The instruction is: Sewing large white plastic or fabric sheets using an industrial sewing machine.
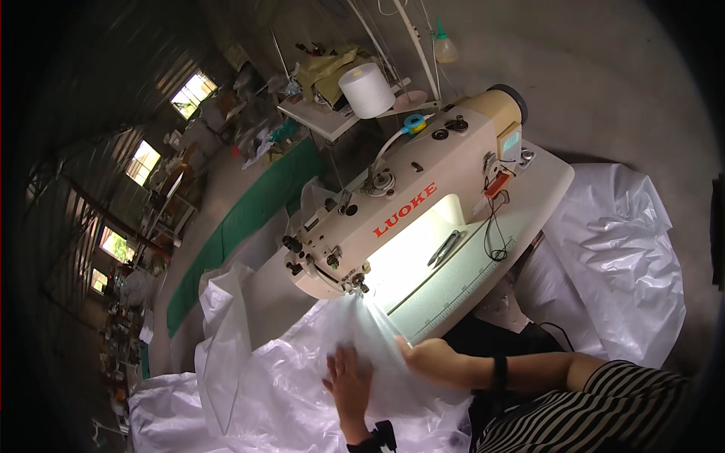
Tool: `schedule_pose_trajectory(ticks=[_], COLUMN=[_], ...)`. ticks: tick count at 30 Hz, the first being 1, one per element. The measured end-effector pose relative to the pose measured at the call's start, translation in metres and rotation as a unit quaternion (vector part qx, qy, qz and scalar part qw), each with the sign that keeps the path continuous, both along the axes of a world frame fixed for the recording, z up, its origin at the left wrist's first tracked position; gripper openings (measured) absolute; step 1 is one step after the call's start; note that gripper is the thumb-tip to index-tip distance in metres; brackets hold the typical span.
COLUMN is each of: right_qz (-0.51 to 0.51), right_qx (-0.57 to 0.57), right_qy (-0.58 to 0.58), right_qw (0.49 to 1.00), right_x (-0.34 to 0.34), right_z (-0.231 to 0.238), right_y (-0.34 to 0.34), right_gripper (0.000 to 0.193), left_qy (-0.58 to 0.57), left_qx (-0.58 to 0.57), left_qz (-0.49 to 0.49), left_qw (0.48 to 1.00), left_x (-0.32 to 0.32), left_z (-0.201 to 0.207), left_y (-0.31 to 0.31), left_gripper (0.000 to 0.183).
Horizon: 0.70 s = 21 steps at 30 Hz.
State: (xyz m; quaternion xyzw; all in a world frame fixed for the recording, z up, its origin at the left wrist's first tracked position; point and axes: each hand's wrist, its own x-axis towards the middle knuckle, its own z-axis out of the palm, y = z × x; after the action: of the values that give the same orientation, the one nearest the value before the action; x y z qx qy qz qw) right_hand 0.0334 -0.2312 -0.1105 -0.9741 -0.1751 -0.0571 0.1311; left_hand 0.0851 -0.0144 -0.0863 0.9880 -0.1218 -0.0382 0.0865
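A large sheet of shiny white plastic-like material [287, 377] spreads over the near side of the sewing machine [408, 196]. Its narrowed end runs up under the needle area [358, 284]. My left hand [350, 383] lies flat on the sheet, fingers spread, just below the needle. To the right, my right hand [432, 361] is closed on the sheet's edge by the near side of the machine bed [461, 291]; its fingertips are partly hidden. The edge between that hand and the needle looks taut.
Tweezers [445, 248] lie on the lit machine bed. A black cord [495, 241] dangles at the machine's right. More white sheeting [619, 249] drapes at the right. Behind stand a white thread cone [367, 90] and a small side table [317, 119]. Green cloth [234, 219] stretches along the left.
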Motion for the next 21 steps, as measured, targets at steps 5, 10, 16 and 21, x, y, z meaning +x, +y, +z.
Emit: schedule_pose_trajectory(ticks=[5, 10, 16, 21], right_qz=[-0.031, 0.009, 0.046, 0.165], right_qx=[0.058, 0.232, 0.679, 0.552], right_qy=[0.027, 0.023, 0.424, 0.478], right_qw=[0.997, 0.972, 0.598, 0.663], right_x=[0.068, 0.049, -0.064, -0.078], right_z=[0.004, -0.001, -0.093, -0.106], right_y=[0.013, -0.01, -0.032, 0.0], right_gripper=[0.047, 0.051, 0.049, 0.039], left_qy=[0.005, -0.022, -0.027, -0.077], left_qx=[0.011, -0.098, -0.072, 0.004], left_qz=[-0.005, -0.029, 0.058, 0.093], left_qw=[1.0, 0.995, 0.995, 0.993], left_x=[0.069, 0.095, 0.008, 0.009], left_z=[-0.014, 0.006, 0.009, -0.008], left_y=[0.02, 0.031, 0.049, 0.073], left_gripper=[0.066, 0.06, 0.059, 0.061])
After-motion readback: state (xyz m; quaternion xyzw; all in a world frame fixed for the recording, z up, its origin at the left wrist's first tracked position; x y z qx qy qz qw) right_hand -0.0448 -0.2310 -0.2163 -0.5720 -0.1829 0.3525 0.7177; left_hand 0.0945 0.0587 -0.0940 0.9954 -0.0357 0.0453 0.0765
